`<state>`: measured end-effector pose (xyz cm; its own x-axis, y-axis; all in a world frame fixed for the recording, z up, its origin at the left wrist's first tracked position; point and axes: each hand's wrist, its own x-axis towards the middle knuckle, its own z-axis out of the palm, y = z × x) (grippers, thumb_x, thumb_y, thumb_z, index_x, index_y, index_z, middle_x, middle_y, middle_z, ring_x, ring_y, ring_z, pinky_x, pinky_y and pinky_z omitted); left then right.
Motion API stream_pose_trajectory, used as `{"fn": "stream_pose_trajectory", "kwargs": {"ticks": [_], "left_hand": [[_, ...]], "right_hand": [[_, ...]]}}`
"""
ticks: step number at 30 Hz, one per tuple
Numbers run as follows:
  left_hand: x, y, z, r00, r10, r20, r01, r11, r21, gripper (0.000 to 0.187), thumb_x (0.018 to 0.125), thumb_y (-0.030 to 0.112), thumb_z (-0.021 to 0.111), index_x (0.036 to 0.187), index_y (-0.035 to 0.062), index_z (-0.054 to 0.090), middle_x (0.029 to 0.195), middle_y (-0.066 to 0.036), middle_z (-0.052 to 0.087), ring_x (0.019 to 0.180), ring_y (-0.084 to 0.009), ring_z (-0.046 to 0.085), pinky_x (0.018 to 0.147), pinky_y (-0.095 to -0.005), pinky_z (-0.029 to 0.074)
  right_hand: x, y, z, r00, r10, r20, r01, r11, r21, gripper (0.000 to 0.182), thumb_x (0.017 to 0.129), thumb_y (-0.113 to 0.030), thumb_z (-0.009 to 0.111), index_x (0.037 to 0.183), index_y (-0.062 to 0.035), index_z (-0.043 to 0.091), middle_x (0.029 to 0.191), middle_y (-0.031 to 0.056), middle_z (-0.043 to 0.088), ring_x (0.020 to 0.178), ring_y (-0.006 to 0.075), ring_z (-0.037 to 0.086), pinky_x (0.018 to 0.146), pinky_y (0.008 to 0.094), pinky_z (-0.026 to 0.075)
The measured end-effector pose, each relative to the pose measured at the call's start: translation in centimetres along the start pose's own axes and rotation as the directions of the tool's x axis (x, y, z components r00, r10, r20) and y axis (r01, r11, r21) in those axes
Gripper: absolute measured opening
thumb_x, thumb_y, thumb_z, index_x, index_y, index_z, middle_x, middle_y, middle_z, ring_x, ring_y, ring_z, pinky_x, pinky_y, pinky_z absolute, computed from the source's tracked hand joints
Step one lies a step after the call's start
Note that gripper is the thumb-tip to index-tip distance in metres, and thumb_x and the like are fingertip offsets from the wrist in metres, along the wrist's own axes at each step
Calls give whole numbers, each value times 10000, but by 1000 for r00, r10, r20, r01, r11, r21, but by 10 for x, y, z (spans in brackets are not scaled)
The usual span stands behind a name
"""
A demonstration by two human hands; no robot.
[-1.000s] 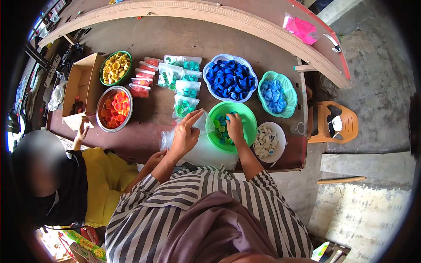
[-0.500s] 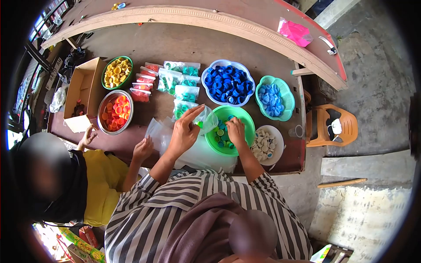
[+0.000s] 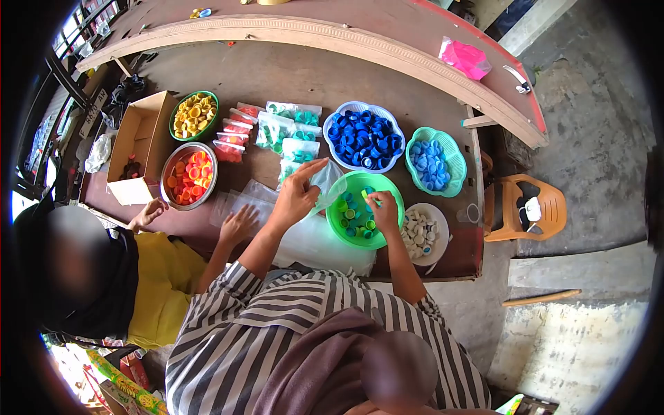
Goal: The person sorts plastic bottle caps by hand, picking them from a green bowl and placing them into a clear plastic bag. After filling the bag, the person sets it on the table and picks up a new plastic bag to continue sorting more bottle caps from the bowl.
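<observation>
My left hand (image 3: 297, 200) is closed on a clear plastic bag (image 3: 328, 185), whose mouth faces the light green bowl (image 3: 394, 238). Green and teal caps (image 3: 351, 216) lie in that bowl. Above its right side my right hand (image 3: 384, 209) pinches a green cap (image 3: 374, 202). Flat clear plastic (image 3: 325, 247) lies on the table under my left wrist. Filled bags of teal caps (image 3: 300, 150) lie beyond my left hand. To the right of the green bowl is a white bowl (image 3: 444, 232) of whitish caps.
Blue caps fill a basket (image 3: 332, 149); lighter blue ones fill a teal basket (image 3: 453, 187). At left are a cardboard box (image 3: 131, 155), a yellow-cap bowl (image 3: 215, 114), a metal bowl of orange caps (image 3: 166, 187) and red-cap bags (image 3: 232, 138). A co-worker's hand (image 3: 240, 223) rests over plastic.
My right hand has risen out of the caps toward the bowl's right side, with a green cap now visible in its fingers. The co-worker's nearer hand has moved right over the plastic. The view has shifted slightly.
</observation>
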<state>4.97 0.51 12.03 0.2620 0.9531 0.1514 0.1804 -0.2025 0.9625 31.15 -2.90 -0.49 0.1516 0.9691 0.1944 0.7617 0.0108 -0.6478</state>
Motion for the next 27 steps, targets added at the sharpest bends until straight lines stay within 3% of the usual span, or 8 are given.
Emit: {"fn": "stream_pose_trajectory", "kwargs": {"ticks": [5, 9, 11, 13, 15, 17, 23, 27], "left_hand": [[-4, -11, 18, 998, 21, 56, -24, 998, 54, 577, 709, -37, 498, 1274, 29, 589, 1284, -147, 599, 569, -152, 558, 592, -285, 480], [-6, -6, 23, 996, 68, 55, -72, 994, 77, 567, 714, -28, 495, 1269, 29, 593, 1280, -144, 600, 568, -161, 557, 605, -292, 481], [-6, -7, 17, 997, 66, 45, -70, 994, 84, 574, 713, -28, 495, 1275, 32, 591, 1283, -143, 599, 571, -156, 558, 609, -292, 482], [-10, -8, 9, 998, 55, 28, -57, 994, 89, 581, 712, -29, 495, 1281, 35, 589, 1286, -141, 598, 575, -151, 559, 613, -292, 484], [-9, -3, -2, 999, -43, 16, 42, 997, 62, 597, 708, -34, 491, 1293, 45, 585, 1296, -134, 593, 564, -138, 560, 616, -289, 494], [-9, -1, -9, 999, -37, -7, 37, 999, 36, 605, 709, -37, 489, 1299, 54, 585, 1304, -123, 591, 548, -121, 560, 596, -280, 508], [-19, -3, -13, 998, -35, -59, 35, 999, -4, 604, 711, -43, 488, 1298, 60, 587, 1307, -112, 590, 519, -106, 555, 551, -271, 517], [-34, -10, -9, 998, -39, -56, 39, 999, 1, 630, 711, -64, 471, 1312, 89, 584, 1297, -118, 588, 530, -92, 560, 547, -258, 513]], "right_hand": [[-10, -111, -52, 922, -193, -336, 280, 932, 232, 123, 825, -65, 704, 930, -48, 642, 978, 103, 609, 945, 281, 578, 806, 392, 458], [-7, -136, -56, 881, -464, -93, 458, 886, -72, 111, 823, -60, 686, 933, -69, 674, 1005, 84, 602, 946, 278, 577, 821, 396, 457], [4, -117, -42, 891, -427, -158, 436, 899, 29, 124, 833, -64, 676, 956, -79, 677, 999, 92, 599, 941, 280, 577, 811, 399, 459], [10, -89, -32, 960, -140, -241, 216, 920, 327, 133, 836, -59, 669, 966, -90, 675, 987, 102, 595, 929, 287, 575, 801, 398, 461], [11, -43, -10, 980, -60, -187, 120, 938, 326, 136, 835, -88, 676, 971, -89, 669, 962, 112, 591, 914, 298, 576, 797, 399, 463], [-1, -4, 16, 977, 72, 200, -91, 992, 86, 161, 820, -120, 693, 971, -74, 662, 990, 101, 589, 957, 296, 572, 832, 413, 459], [-36, 12, 57, 978, -117, 173, 179, 897, -405, 307, 720, -128, 763, 1008, -98, 663, 1049, 79, 584, 1020, 314, 560, 845, 440, 467], [-29, 16, 42, 970, 4, 244, 39, 984, -174, 368, 672, -140, 800, 1007, -93, 656, 935, 83, 608, 962, 313, 577, 856, 430, 465]]}}
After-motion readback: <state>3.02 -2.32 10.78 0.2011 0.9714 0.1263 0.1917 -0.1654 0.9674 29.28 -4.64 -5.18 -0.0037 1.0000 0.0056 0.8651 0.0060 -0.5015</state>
